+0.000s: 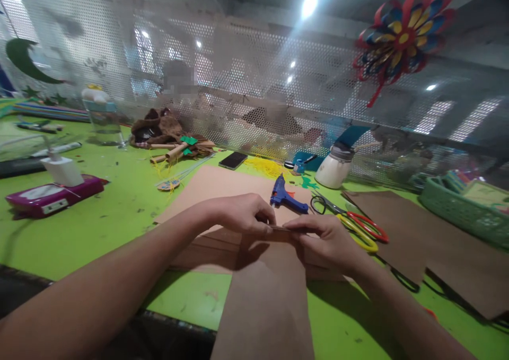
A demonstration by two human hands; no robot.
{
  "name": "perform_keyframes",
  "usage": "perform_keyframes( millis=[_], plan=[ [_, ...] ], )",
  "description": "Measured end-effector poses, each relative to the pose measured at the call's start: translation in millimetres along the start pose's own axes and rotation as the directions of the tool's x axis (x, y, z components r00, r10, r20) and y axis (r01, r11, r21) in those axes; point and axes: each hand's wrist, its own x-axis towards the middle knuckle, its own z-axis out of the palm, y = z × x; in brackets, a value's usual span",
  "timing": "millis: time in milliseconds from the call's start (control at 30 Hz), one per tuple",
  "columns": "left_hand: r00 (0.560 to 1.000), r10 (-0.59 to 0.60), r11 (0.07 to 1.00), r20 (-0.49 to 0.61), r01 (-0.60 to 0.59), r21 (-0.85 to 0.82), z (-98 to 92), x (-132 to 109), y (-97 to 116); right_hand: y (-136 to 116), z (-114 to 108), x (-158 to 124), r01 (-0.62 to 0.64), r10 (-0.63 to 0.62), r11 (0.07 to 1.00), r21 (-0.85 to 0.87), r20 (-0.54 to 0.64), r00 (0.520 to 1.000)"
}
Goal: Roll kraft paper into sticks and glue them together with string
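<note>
Currently pinching top edge of brown paper sheet (266,296) with left hand (242,214) and right hand (322,238), fingers of both clamped on it, hands nearly meeting. Runs from hands down to near edge of green table (99,217), over a cardboard stack (214,246). Just beyond hands: blue glue gun (284,195); to the right: red scissors (360,219) beside yellow scissors (353,230).

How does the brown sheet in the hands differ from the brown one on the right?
The held sheet is pinched at its far edge by the left hand and right hand; the right sheet lies untouched. The held sheet overhangs the near edge of the green table; the right sheet lies flat. Both are plain brown.
</note>
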Motion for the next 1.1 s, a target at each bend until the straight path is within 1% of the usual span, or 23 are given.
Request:
perform_keyframes(
  millis=[67, 133, 233, 300, 367, 433, 500, 600, 700, 767, 833, 900, 967, 1033, 1100],
  plan=[
    [1.0, 0.003, 0.999, 0.013, -0.003, -0.046, -1.3, 0, -1, 2, 3, 0, 0.03, -0.031, 0.999, -0.016, -0.029, 0.999],
    [0.999, 0.033, 0.994, 0.01, -0.031, -0.104, -2.5, 0, -2, 4, 5, 0, 0.104, -0.106, 0.994, -0.023, -0.06, 0.993],
    [0.996, 0.085, 0.977, 0.017, -0.08, -0.197, -3.0, 1, -4, 5, 6, 0, 0.254, -0.256, 0.967, -0.038, -0.094, 0.962],
    [0.996, 0.076, 0.971, 0.038, -0.065, -0.231, -2.5, 1, -4, 5, 7, 0, 0.33, -0.334, 0.942, -0.055, -0.103, 0.937],
    [0.998, 0.047, 0.966, 0.049, -0.033, -0.257, -1.9, 1, -2, 3, 6, -1, 0.362, -0.368, 0.929, -0.073, -0.101, 0.924],
    [0.999, 0.03, 0.959, 0.043, -0.016, -0.283, -1.4, 1, 0, 2, 6, -2, 0.356, -0.363, 0.931, -0.082, -0.095, 0.927],
    [0.999, 0.036, 0.958, 0.027, -0.027, -0.286, -1.0, 1, 3, 1, 5, -3, 0.336, -0.342, 0.939, -0.069, -0.106, 0.934],
    [0.998, 0.068, 0.967, -0.011, -0.069, -0.244, 0.5, 2, 5, 2, 5, -3, 0.308, -0.309, 0.951, -0.027, -0.143, 0.94],
    [0.995, 0.1, 0.957, -0.021, -0.102, -0.271, 3.3, 3, 5, 4, 6, 0, 0.311, -0.308, 0.95, -0.009, -0.173, 0.936],
    [0.996, 0.085, 0.958, -0.025, -0.089, -0.272, 5.3, 4, 4, 5, 7, 1, 0.303, -0.295, 0.953, 0.02, -0.176, 0.939],
    [0.998, 0.047, 0.971, -0.038, -0.055, -0.234, 7.0, 4, 3, 5, 7, 2, 0.26, -0.244, 0.963, 0.075, -0.177, 0.953],
    [0.999, 0.021, 0.979, -0.048, -0.03, -0.203, 8.2, 5, 1, 3, 5, 2, 0.169, -0.147, 0.976, 0.137, -0.157, 0.977],
    [0.998, 0.005, 0.982, -0.064, -0.017, -0.186, 8.9, 5, -1, -1, 2, 2, 0.029, -0.006, 0.972, 0.235, -0.098, 0.995],
    [0.996, -0.019, 0.987, -0.091, 0.004, -0.163, 9.5, 5, -1, -4, -1, 3, -0.105, 0.116, 0.936, 0.337, -0.012, 0.993],
    [0.991, -0.046, 0.992, -0.123, 0.031, -0.126, 10.5, 6, 0, -7, -3, 4, -0.195, 0.198, 0.901, 0.388, 0.033, 0.98]
  ],
)
